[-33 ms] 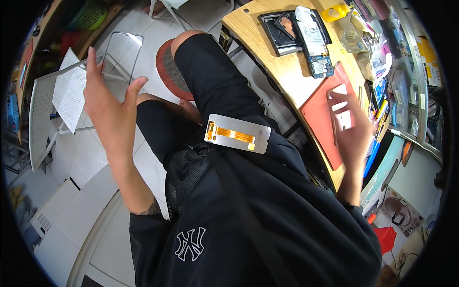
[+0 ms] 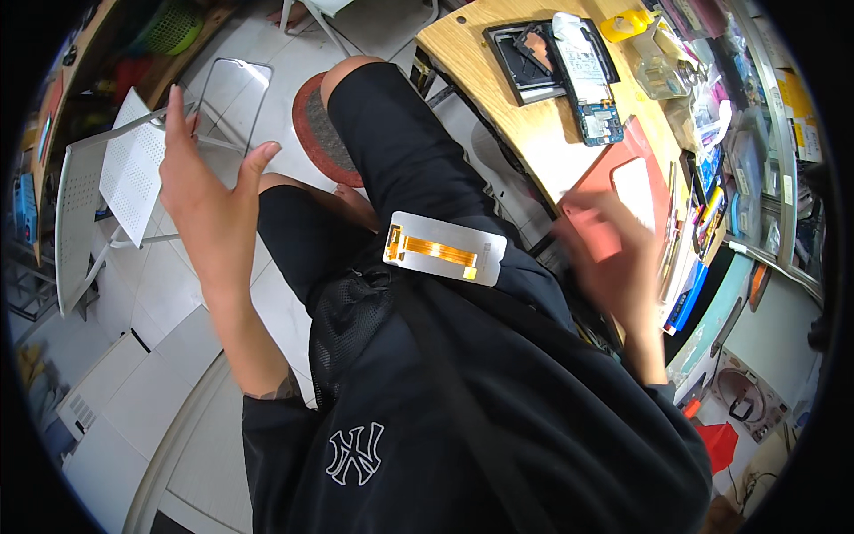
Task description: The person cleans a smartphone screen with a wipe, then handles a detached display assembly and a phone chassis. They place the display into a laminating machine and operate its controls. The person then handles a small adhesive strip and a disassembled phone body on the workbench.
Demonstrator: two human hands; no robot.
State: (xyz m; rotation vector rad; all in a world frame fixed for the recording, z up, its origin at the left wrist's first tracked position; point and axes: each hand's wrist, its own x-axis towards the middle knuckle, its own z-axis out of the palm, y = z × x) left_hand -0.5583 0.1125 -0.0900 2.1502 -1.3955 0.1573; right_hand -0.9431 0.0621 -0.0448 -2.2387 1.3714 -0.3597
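Between my two hands, a phone screen (image 2: 445, 249) lies at a slight tilt across my lap (image 2: 529, 283), touched by neither of them, its silver back facing up and an orange ribbon cable (image 2: 436, 250) running along it. My left hand (image 2: 209, 182) is held up well apart from it, bare, the thumb and fingers spread wide. Just left of those fingers stands a chair (image 2: 132, 173) with a white, perforated seat, and beyond the fingertips sits a green basket (image 2: 181, 31). My right hand (image 2: 614, 245) is over the near side of the counter (image 2: 534, 133), so blurred that I cannot tell whether it holds anything or how far its fingers are parted. Near it lies a red mat (image 2: 652, 147) with a white, rounded piece (image 2: 632, 182) on top. Farther out past that hand, an opened phone (image 2: 587, 84) shows its blue circuit board, resting partly over a black tray (image 2: 503, 53). Beyond these are a yellow bottle (image 2: 625, 25) and a clear jar (image 2: 660, 78). To the right of my right hand lies a blue pen (image 2: 686, 301).
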